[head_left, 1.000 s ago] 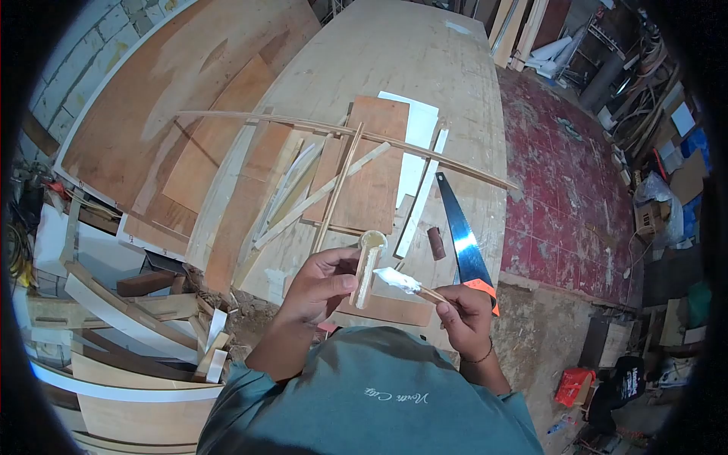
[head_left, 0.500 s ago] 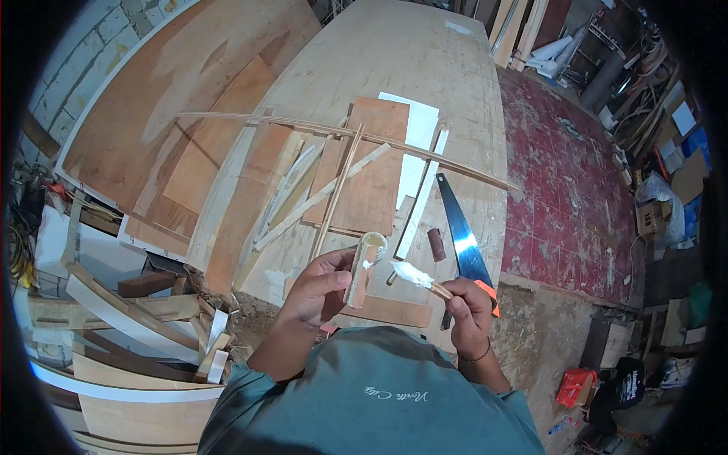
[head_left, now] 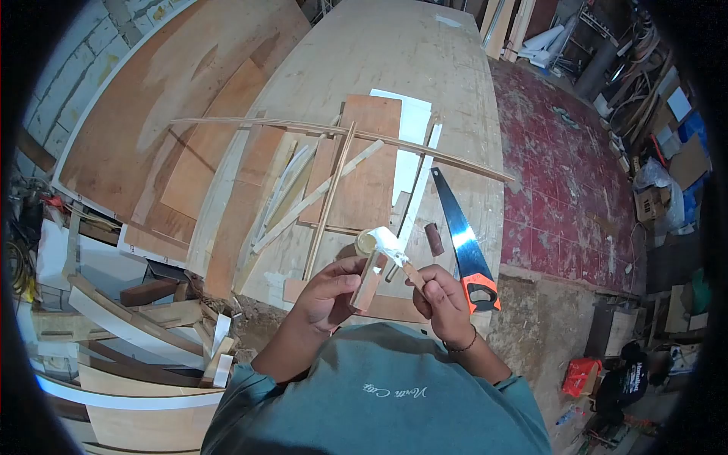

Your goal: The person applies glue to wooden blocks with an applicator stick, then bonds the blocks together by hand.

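left hand (head_left: 327, 294), fingers curled around a narrow wooden piece (head_left: 368, 290); right hand (head_left: 446, 305), pinching a stick (head_left: 414, 276) tipped with white paste (head_left: 389, 246); handsaw (head_left: 457, 233) nearby.

We face a wooden table (head_left: 364, 57), pale block wall (head_left: 91, 57) left of it, stained red floor (head_left: 557, 182) right of it

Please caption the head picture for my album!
Left hand holding a flat brown wooden strip, right hand a wooden stick with white paste, near an orange-handled metal saw.
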Demonstrator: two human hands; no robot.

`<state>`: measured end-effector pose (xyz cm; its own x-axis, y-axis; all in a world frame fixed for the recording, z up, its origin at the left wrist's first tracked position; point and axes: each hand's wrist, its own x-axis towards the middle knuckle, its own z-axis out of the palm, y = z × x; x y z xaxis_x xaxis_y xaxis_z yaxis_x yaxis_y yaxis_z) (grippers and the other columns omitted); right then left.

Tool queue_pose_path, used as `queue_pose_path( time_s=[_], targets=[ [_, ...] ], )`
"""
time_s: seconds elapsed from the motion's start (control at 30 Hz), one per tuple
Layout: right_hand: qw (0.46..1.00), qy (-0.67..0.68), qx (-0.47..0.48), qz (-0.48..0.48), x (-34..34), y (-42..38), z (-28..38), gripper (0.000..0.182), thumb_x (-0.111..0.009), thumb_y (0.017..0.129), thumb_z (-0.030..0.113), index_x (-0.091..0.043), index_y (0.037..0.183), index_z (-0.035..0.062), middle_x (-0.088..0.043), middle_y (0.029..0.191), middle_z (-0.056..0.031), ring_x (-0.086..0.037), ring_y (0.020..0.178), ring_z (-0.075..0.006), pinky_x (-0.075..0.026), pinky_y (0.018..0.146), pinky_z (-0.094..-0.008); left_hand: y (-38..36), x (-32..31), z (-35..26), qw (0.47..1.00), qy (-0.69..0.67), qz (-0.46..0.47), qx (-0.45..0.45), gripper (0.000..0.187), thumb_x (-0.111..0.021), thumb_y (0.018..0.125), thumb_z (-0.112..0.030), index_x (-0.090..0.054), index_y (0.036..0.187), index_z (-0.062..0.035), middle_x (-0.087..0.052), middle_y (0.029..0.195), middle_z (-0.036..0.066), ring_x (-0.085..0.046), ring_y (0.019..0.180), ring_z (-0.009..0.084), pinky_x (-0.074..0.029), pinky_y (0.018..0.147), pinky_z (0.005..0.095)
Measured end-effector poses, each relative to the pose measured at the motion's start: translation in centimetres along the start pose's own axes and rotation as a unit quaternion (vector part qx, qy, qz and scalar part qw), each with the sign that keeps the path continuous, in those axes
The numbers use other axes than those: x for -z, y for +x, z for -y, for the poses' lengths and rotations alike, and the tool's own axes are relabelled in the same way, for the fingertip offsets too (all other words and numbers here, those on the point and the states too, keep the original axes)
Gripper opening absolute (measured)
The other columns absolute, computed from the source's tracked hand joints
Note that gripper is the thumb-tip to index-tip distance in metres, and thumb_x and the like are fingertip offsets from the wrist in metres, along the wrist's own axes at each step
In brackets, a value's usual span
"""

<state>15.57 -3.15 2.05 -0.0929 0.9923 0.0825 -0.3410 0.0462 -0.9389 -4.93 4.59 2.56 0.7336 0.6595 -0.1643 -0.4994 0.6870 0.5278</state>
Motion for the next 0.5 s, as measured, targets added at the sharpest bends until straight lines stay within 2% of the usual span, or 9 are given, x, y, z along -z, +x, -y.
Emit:
queue_pose_path(
  time_s=[0.27, 0.47, 0.5],
  targets=[
    [1.000, 0.020, -0.004, 0.023, -0.6, 0.2, -0.2, 0.027, -0.046, 0.097, 0.028, -0.046, 0.106, 0.0022, -0.044, 0.074, -0.0003, -0.038, 0.058, -0.0057, -0.033, 0.051, -0.0203, -0.1, 1.3, 0.1, 0.999, -0.031, 0.009, 0.004, 0.049, -0.059, 0.084, -0.018, -0.045, 0.123, 0.0077, -0.061, 0.095, 0.013, -0.063, 0.070, 0.0162, -0.053, 0.056, 0.0267],
    [1.000, 0.017, 0.015, -0.006, -1.0, 0.3, -0.5, 0.020, -0.053, 0.094, 0.015, -0.046, 0.108, 0.0031, -0.046, 0.079, -0.0008, -0.040, 0.063, -0.0047, -0.033, 0.053, -0.0197, -0.1, 0.2, 0.5, 0.999, -0.040, 0.010, 0.027, 0.045, -0.060, 0.084, -0.017, -0.047, 0.119, 0.0079, -0.060, 0.089, 0.013, -0.062, 0.068, 0.0161, -0.052, 0.054, 0.0263],
    [0.998, -0.033, 0.049, -0.013, -1.2, 0.5, -0.6, 0.020, -0.054, 0.093, 0.013, -0.046, 0.108, 0.0027, -0.048, 0.079, -0.0011, -0.041, 0.063, -0.0043, -0.033, 0.053, -0.0196, -0.1, -0.2, 0.6, 0.999, -0.030, 0.005, 0.029, 0.043, -0.060, 0.084, -0.018, -0.047, 0.117, 0.0077, -0.060, 0.089, 0.013, -0.062, 0.067, 0.0163, -0.052, 0.054, 0.0263]
  ],
)
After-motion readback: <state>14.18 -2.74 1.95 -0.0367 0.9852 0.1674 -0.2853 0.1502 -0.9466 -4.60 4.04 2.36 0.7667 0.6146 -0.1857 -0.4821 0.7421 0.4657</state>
